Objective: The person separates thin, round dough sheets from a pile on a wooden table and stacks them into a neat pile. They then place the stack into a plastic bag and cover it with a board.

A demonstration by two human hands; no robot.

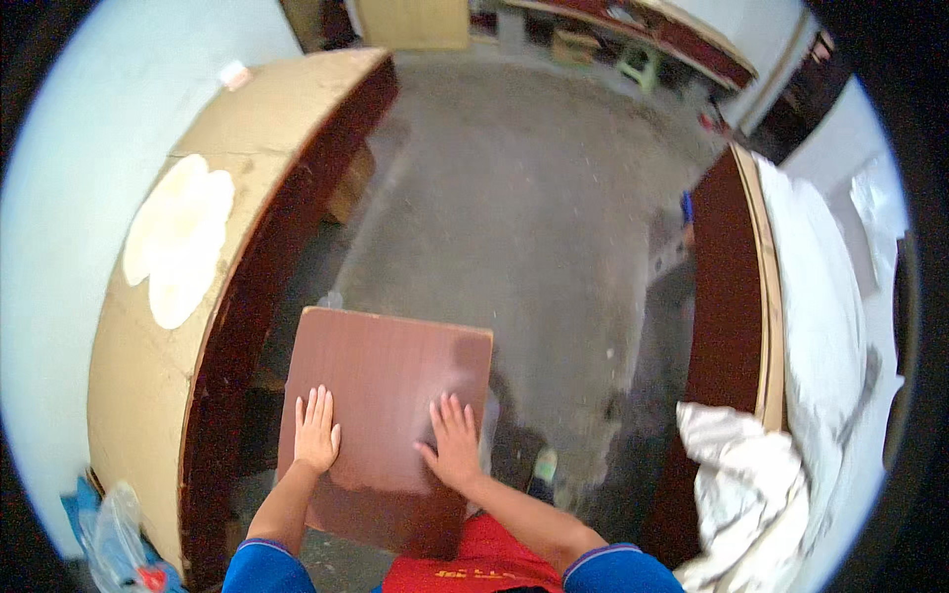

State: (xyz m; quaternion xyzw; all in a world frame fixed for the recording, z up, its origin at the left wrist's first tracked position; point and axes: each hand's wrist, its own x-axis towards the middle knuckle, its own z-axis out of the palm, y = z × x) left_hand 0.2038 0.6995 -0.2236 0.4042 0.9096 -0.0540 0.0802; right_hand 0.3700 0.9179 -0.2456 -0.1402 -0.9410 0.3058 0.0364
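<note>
A brown wood-grain board (385,370) with rounded corners, perhaps a small tabletop, lies right in front of me. What supports it is hidden. My left hand (317,431) rests palm down on its left part, fingers nearly straight and thumb out to the side. Palm down on the right part is my right hand (452,442), with its fingers spread. Neither hand grips anything. A red cloth (504,556) with yellow writing, perhaps an apron, covers my lap behind the board's near edge.
To the left stands a long bench (245,178) topped with cardboard, bearing a white lobed pad (182,241). Plastic bags (118,530) sit at lower left. On the right, a dark-sided bench (723,296) carries white fabric (749,474). A green stool (639,65) stands far back on the concrete floor (519,185).
</note>
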